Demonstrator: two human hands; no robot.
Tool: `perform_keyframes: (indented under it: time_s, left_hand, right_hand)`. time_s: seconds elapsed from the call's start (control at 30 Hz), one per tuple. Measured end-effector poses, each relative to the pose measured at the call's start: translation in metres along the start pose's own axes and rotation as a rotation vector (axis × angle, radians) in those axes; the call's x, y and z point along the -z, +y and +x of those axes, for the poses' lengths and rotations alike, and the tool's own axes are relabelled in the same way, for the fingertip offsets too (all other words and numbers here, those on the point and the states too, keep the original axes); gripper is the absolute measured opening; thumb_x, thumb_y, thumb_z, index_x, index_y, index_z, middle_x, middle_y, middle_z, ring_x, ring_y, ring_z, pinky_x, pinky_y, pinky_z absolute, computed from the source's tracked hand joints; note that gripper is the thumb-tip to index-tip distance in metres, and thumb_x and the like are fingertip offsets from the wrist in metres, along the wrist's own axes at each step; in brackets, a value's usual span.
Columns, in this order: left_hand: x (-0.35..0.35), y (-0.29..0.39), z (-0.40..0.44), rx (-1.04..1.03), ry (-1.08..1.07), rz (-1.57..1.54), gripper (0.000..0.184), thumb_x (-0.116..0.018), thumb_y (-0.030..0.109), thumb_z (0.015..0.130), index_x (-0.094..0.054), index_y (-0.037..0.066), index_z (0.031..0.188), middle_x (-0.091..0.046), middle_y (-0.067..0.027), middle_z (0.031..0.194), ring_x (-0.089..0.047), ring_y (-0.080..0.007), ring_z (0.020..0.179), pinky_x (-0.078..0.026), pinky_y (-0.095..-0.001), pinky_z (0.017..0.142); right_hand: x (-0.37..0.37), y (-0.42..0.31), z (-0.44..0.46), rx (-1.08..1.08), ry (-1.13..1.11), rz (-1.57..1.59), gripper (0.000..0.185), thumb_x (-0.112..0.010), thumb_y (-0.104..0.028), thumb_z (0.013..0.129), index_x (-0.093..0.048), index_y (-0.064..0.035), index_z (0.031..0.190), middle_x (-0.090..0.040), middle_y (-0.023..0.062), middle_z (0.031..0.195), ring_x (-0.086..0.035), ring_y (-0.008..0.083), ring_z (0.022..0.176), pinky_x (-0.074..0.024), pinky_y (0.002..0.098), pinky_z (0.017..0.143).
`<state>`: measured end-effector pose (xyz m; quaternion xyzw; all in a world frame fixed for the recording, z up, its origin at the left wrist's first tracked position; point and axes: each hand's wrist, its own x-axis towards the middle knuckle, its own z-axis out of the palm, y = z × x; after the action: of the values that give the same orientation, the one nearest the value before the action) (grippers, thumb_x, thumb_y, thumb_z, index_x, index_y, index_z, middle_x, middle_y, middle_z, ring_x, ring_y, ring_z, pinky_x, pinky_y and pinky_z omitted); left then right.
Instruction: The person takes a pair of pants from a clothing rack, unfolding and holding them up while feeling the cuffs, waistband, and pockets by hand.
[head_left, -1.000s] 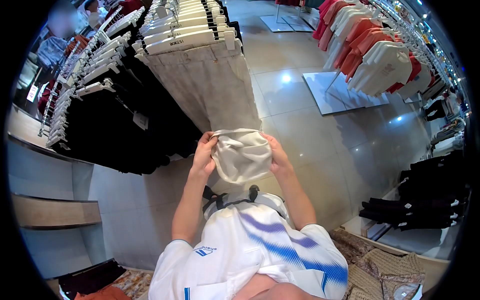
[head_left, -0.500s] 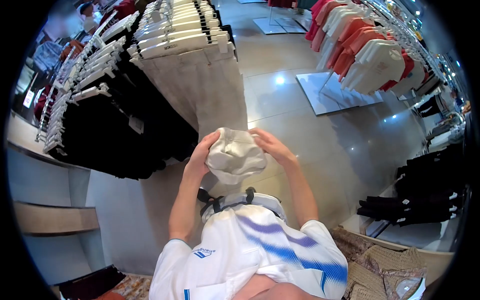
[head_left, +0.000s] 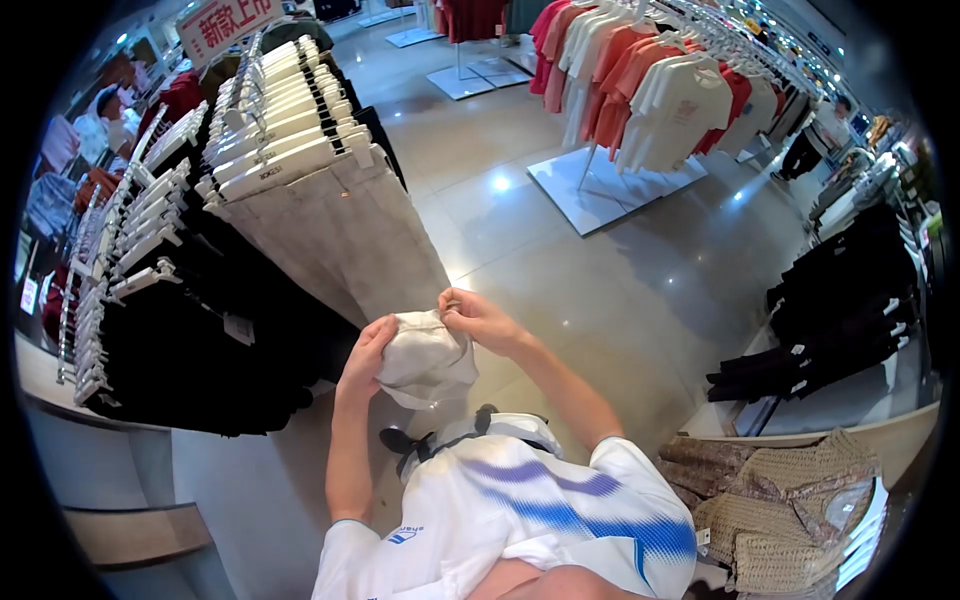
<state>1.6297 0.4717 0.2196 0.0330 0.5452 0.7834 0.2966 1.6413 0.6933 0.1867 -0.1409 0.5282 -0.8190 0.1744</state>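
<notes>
Sagging in front of you, the pale cloth [head_left: 428,360] could slip, because your right hand [head_left: 482,322], fingers nearly closed, pinches only its upper corner. Your left hand [head_left: 365,357] closes on its left side; beige trousers [head_left: 325,235] just beyond could catch it.

The left hand [head_left: 368,352] grips one side of a bunched off-white cloth [head_left: 425,368], while the right hand [head_left: 480,320] pinches its upper corner. Just beyond hang pale trousers [head_left: 320,240] on white hangers [head_left: 285,165] — whether the cloth joins them is unclear. Black garments [head_left: 190,360] hang to their left, and a sign with red characters [head_left: 228,25] stands above the rack. Across the shiny floor [head_left: 560,310], white, coral and red tops [head_left: 675,115] hang over a white platform [head_left: 590,200]; a person [head_left: 822,138] stands farther off. At the right lie dark garments [head_left: 845,270] — with tan knitwear [head_left: 795,510] nearer the wearer's white-and-blue shirt [head_left: 500,500].
</notes>
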Motion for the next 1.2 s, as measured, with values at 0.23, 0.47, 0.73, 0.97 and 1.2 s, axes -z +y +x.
perform_keyframes:
  time_s: [0.23, 0.47, 0.73, 0.97, 1.2]
  left_hand:
    - [0.027, -0.010, 0.013, -0.186, 0.018, 0.456, 0.028, -0.064, 0.030, 0.088, -0.053, 0.004, 0.085, -0.057, 0.0014, 0.078, -0.051, -0.0060, 0.070, -0.042, -0.0210, 0.062]
    - [0.011, 0.002, 0.001, -0.368, -0.035, 0.881, 0.051, -0.085, 0.015, 0.061, -0.052, -0.005, 0.095, -0.066, -0.0157, 0.086, -0.066, -0.0227, 0.079, -0.051, -0.0319, 0.069]
    - [0.039, -0.042, 0.000, -0.344, 0.164, 1.079, 0.026, -0.067, 0.001, 0.071, -0.055, -0.005, 0.093, -0.064, -0.0225, 0.087, -0.063, -0.0373, 0.087, -0.048, -0.0404, 0.073]
    - [0.074, -0.079, -0.009, -0.100, 0.360, 0.987, 0.014, -0.062, 0.006, 0.082, -0.056, -0.003, 0.089, -0.064, -0.0141, 0.082, -0.063, -0.0258, 0.078, -0.046, -0.0346, 0.069]
    - [0.087, -0.097, 0.004, 0.062, 0.301, -0.557, 0.025, -0.046, 0.003, 0.091, -0.053, -0.002, 0.114, -0.060, -0.0160, 0.114, -0.060, -0.0280, 0.104, -0.053, -0.0415, 0.089]
  right_hand:
    - [-0.032, -0.017, -0.011, 0.081, -0.045, -0.543, 0.030, -0.058, -0.022, 0.090, -0.054, -0.0039, 0.113, -0.063, 0.0038, 0.088, -0.060, 0.0133, 0.077, -0.0473, 0.0310, 0.064]
    - [-0.024, -0.022, -0.008, -0.132, -0.036, -0.758, 0.037, -0.059, -0.036, 0.090, -0.065, -0.0002, 0.096, -0.062, 0.0034, 0.079, -0.055, 0.0093, 0.074, -0.0452, 0.0278, 0.064]
    - [-0.031, -0.022, -0.009, -0.182, -0.068, -0.228, 0.036, -0.055, -0.038, 0.094, -0.065, -0.0031, 0.097, -0.063, -0.0020, 0.085, -0.053, 0.0042, 0.076, -0.0446, 0.0241, 0.067]
    - [-0.023, -0.011, -0.010, -0.238, 0.052, 0.172, 0.032, -0.051, -0.034, 0.096, -0.059, -0.0055, 0.108, -0.065, 0.0009, 0.096, -0.062, 0.0098, 0.091, -0.0518, 0.0267, 0.077]
    - [-0.026, 0.021, -0.004, -0.179, 0.126, 0.697, 0.031, -0.052, -0.028, 0.095, -0.055, -0.0043, 0.115, -0.063, 0.0063, 0.108, -0.062, 0.0182, 0.099, -0.0514, 0.0352, 0.088]
